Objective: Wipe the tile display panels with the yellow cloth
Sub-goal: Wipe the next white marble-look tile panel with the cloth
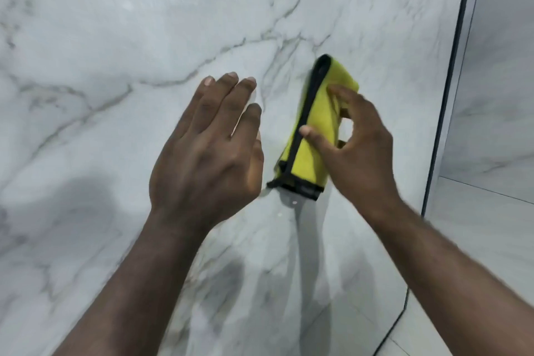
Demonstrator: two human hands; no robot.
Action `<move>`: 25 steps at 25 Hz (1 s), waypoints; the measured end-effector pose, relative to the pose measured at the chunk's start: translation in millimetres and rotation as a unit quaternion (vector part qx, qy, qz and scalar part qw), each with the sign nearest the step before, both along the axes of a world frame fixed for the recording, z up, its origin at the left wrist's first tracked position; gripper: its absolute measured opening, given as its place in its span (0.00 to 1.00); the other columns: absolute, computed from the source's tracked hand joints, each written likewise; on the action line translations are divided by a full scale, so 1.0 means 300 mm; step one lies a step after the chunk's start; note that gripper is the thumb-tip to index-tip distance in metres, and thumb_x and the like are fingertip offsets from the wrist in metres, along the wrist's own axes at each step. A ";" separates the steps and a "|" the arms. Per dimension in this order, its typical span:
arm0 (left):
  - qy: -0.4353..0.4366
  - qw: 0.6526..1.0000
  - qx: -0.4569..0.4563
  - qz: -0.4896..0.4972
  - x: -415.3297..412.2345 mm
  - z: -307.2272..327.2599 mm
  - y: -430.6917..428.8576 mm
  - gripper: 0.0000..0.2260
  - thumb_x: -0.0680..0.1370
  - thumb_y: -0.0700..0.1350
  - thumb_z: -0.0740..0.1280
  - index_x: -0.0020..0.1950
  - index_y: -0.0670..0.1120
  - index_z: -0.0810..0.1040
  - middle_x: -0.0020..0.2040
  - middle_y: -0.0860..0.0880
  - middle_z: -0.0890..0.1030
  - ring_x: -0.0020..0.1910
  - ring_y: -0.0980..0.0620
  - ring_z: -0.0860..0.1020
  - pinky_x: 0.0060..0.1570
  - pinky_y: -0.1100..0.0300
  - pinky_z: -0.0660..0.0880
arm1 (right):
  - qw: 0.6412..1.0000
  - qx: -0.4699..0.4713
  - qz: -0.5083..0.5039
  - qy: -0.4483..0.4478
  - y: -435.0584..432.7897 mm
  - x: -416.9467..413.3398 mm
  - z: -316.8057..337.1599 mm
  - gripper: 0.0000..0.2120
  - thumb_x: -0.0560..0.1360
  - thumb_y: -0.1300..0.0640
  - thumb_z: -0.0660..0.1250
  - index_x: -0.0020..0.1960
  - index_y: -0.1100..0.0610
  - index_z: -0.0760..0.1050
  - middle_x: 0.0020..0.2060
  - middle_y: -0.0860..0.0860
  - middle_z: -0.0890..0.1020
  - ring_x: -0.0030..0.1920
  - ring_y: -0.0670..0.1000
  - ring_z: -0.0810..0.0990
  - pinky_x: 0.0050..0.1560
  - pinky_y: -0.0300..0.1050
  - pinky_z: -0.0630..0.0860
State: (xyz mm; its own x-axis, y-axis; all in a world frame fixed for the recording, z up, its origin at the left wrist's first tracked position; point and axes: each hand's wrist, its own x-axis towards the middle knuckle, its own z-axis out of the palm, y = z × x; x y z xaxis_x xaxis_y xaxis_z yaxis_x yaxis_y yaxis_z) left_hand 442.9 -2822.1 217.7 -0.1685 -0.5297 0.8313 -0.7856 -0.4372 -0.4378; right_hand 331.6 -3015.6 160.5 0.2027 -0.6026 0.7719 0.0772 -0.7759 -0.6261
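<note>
The left hand [208,141] is hovering just left of the yellow cloth [315,136], fingers straight and holding nothing. I cannot tell whether it is touching the surface. The right hand [355,147] is pinching the folded cloth between thumb and fingers, holding it against the marble tile panel [144,37] behind the cloth. Wiping seems to be under way. The next move is probably calling for firm sweeps toward the dark edge strip [456,66], right of the cloth.

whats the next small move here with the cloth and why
Probably press the yellow cloth flat onto the marble-look panel and start a stroke. The right hand pinches it folded, thumb on its black edge, so little of it seems to face the tile. The left hand is open beside it, holding nothing.
</note>
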 end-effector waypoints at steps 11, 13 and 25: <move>-0.016 1.000 -0.008 0.026 -0.081 0.067 -0.116 0.11 0.81 0.41 0.67 0.59 0.38 0.84 0.69 0.38 0.81 0.70 0.34 0.77 0.78 0.37 0.65 | 0.974 0.165 0.128 -0.086 -0.079 -0.012 -0.197 0.28 0.80 0.50 0.72 0.78 0.43 0.70 0.73 0.41 0.75 0.71 0.45 0.76 0.69 0.49 0.77; -0.046 0.999 0.010 0.025 -0.109 0.075 -0.206 0.11 0.81 0.42 0.67 0.59 0.38 0.84 0.67 0.39 0.82 0.69 0.35 0.78 0.79 0.39 0.65 | 0.969 0.204 0.117 -0.081 -0.174 -0.040 -0.251 0.28 0.80 0.55 0.73 0.77 0.40 0.72 0.73 0.37 0.75 0.72 0.43 0.75 0.71 0.53 0.76; -0.098 0.982 0.068 0.145 -0.059 -0.056 -0.455 0.25 0.83 0.49 0.66 0.77 0.36 0.74 0.82 0.36 0.68 0.80 0.35 0.69 0.82 0.39 0.63 | 0.980 0.185 0.064 -0.040 -0.399 -0.053 -0.384 0.28 0.76 0.59 0.69 0.75 0.46 0.71 0.75 0.42 0.70 0.74 0.48 0.69 0.73 0.59 0.71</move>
